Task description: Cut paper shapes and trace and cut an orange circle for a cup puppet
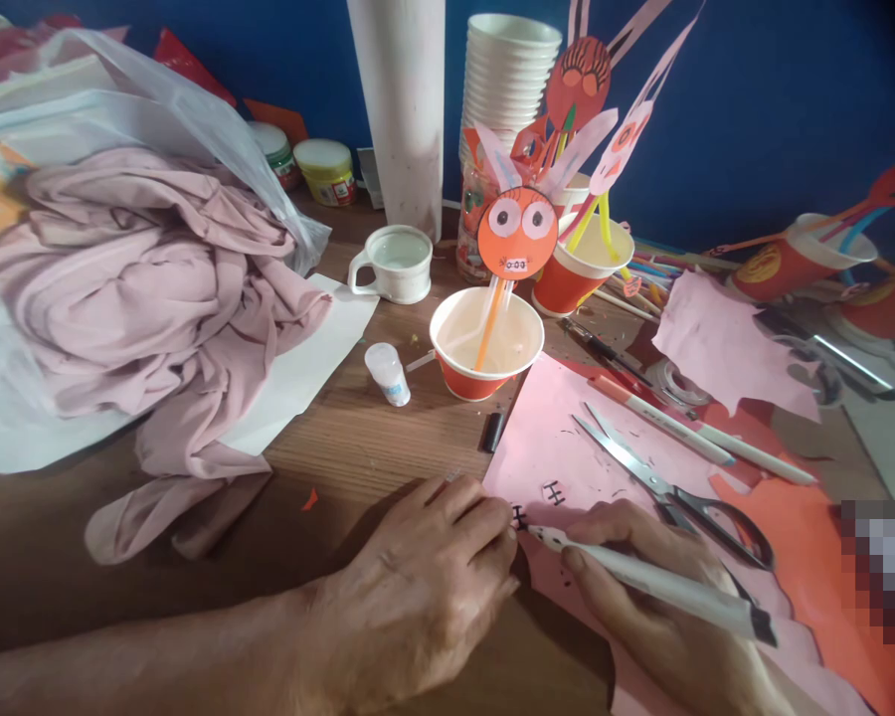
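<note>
My right hand [656,597] grips a white marker [663,580], its tip against a sheet of pink paper [526,447]. Small black marks shaped like an H stand on the paper by the tip. At the sheet's left edge, my left hand [447,577] is closed with curled fingers, holding the edge; its thumb is mostly hidden. A black marker cap [493,432] lies just beyond the left hand. Scissors [660,487] with black handles rest spread on the sheet, beyond my right hand. Orange paper [812,547] lies to the right.
A paper cup [473,383] holds an orange rabbit-face straw puppet [518,239]. Nearby are a small white bottle [388,375], a white mug [399,264] and a stack of cups [503,89]. Pink cloth [164,278] is heaped at left. Another marker [663,423] lies at right.
</note>
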`<act>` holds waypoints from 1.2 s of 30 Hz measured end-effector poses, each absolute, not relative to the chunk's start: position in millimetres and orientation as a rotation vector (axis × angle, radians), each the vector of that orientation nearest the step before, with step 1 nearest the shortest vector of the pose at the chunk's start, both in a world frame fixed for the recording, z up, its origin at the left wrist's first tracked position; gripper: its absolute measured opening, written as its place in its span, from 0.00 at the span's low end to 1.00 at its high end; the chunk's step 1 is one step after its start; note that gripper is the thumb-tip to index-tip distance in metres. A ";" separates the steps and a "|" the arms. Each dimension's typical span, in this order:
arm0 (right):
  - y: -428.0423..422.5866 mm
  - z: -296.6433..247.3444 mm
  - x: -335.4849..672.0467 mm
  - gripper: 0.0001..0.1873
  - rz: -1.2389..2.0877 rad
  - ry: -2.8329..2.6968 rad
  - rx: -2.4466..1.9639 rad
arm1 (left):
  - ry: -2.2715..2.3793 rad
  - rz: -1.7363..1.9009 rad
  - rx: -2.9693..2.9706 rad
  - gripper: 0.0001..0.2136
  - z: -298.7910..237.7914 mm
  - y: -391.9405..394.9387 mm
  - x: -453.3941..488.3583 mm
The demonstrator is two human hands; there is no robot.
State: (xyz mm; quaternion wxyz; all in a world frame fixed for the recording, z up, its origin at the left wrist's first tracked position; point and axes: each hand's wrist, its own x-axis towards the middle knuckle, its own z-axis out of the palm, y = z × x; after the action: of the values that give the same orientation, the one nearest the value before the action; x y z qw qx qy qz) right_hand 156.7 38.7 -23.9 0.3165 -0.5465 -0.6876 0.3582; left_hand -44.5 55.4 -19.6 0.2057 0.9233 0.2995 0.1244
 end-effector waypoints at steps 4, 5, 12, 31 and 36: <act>38.0 -24.5 155.6 0.04 0.946 -1.796 -1.427 | 0.844 0.332 2.577 0.07 -17.6 55.1 -44.3; 37.9 -24.4 155.2 0.04 0.947 -1.791 -1.423 | 0.846 0.328 2.580 0.07 -17.3 55.2 -44.4; 35.5 -18.8 162.0 0.03 0.863 -1.692 -1.441 | 0.853 0.326 2.602 0.06 -18.2 54.3 -45.9; 37.9 -13.3 166.7 0.05 0.792 -1.422 -1.475 | 0.852 0.701 2.401 0.09 -23.1 55.9 -44.9; 38.4 -15.4 166.3 0.05 0.741 -1.478 -1.431 | 0.872 0.830 2.287 0.08 -24.7 61.6 -47.6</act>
State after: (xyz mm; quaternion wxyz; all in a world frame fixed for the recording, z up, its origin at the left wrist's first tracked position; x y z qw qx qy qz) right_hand 166.3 38.4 -15.4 0.4595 -0.5812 -0.6004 0.3009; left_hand -47.6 61.6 -24.7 0.2749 0.8508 0.3245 0.3086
